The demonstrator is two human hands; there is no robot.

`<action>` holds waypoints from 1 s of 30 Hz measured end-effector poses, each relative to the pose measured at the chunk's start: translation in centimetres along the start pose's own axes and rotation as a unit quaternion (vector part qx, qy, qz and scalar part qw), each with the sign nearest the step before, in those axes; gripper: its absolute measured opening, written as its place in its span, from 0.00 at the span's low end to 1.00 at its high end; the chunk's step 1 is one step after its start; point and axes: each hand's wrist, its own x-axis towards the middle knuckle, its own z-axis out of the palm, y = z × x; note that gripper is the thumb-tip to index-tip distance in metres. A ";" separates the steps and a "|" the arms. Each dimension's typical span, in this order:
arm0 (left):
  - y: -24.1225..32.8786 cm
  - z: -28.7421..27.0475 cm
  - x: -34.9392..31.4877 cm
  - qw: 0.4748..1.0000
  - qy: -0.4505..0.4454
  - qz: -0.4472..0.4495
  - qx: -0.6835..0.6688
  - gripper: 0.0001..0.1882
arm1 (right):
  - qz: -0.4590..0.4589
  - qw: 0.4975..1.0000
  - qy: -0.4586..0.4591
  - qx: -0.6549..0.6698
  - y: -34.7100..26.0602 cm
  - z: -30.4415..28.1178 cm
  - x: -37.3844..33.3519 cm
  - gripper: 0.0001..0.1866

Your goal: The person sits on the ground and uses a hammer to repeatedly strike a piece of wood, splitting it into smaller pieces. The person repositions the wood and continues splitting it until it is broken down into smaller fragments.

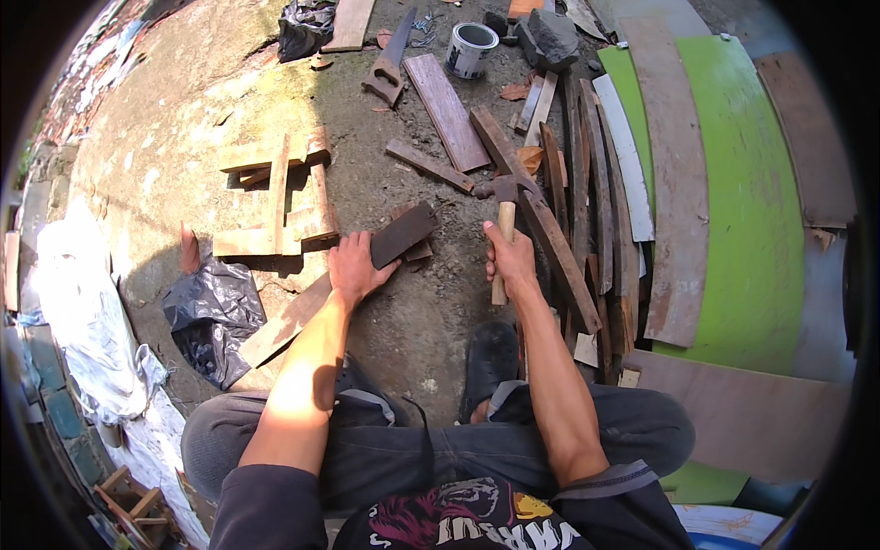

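My left hand [357,268] grips a long dark wooden plank [405,235], fingers over its upper edge and thumb along its face. The plank slants from lower left to upper right, and a smaller wood piece shows partly under its far end. In my right hand [511,261] is a hammer [506,220], held by its pale wooden handle with the rusty head pointing away from me. Beyond the hammer head lies a long brown wood beam [559,247]. A short wood strip [429,165] rests on the ground between the two hands, farther off.
A nailed wooden frame [280,197] sits left, above a black plastic bag [215,316]. Far off are a handsaw [390,64], a reddish plank [447,110], a paint can [472,50] and a stone [547,41]. Stacked strips [596,183] and green boards [742,183] line the right.
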 end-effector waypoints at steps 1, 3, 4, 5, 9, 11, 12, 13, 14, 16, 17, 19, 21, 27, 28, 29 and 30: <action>-0.1 0.1 -0.1 1.000 -0.009 -0.011 -0.007 0.37 | -0.033 0.999 -0.010 0.026 -0.4 -0.3 0.2 0.18; -0.3 0.2 0.0 0.999 -0.019 -0.016 -0.020 0.36 | -0.074 0.997 0.012 0.032 -1.5 -1.1 0.5 0.19; -0.4 0.2 0.1 0.999 -0.025 -0.022 -0.028 0.35 | -0.090 0.995 0.023 0.030 -2.3 -1.5 0.5 0.19; -0.4 0.3 0.0 0.999 -0.027 -0.019 -0.033 0.35 | -0.104 0.993 0.033 0.039 -3.1 -2.0 0.4 0.20; -0.9 0.5 -0.2 0.999 -0.010 -0.005 -0.042 0.34 | -0.071 0.986 0.047 0.144 -2.8 -0.9 0.5 0.18; -0.5 0.6 0.2 0.999 -0.007 0.003 -0.049 0.33 | -0.004 0.997 0.001 0.077 0.0 -0.1 0.8 0.16; -0.6 0.7 0.1 0.999 -0.017 -0.002 -0.051 0.33 | 0.038 0.998 -0.042 0.009 0.9 0.5 0.5 0.16; -0.7 0.8 0.0 0.998 -0.027 -0.007 -0.054 0.33 | 0.049 0.996 -0.065 -0.028 1.4 0.6 0.5 0.16; -0.7 0.9 0.0 0.998 -0.030 -0.004 -0.052 0.33 | 0.059 0.992 -0.088 -0.064 1.8 0.7 0.7 0.15; -1.2 1.0 0.2 0.999 -0.027 -0.006 -0.045 0.34 | 0.063 0.990 -0.104 -0.075 1.4 1.2 0.6 0.15; -1.5 1.0 0.1 0.999 -0.023 -0.006 -0.039 0.34 | 0.059 0.993 -0.093 -0.048 1.0 0.9 0.4 0.14; -1.3 1.2 0.0 0.999 -0.020 -0.002 -0.035 0.34 | 0.035 0.997 -0.067 -0.005 -1.0 -0.5 0.6 0.15; -1.2 1.5 0.0 0.999 -0.008 0.002 -0.040 0.34 | -0.017 0.999 -0.030 -0.003 -4.4 -2.0 1.6 0.15; -1.0 1.2 0.2 0.999 -0.007 -0.009 -0.040 0.33 | -0.089 0.994 -0.030 -0.047 -11.5 -3.4 3.9 0.13; -0.9 1.2 0.2 0.999 -0.009 -0.012 -0.042 0.33 | -0.072 0.995 -0.037 -0.050 -10.8 -2.9 4.2 0.13; -0.8 1.1 0.3 0.999 -0.006 -0.011 -0.041 0.33 | -0.056 0.996 -0.045 -0.053 -9.8 -2.4 4.4 0.13; -0.8 1.0 0.3 0.999 -0.004 -0.010 -0.039 0.33 | 0.011 0.992 -0.084 -0.094 -8.0 -1.9 4.4 0.11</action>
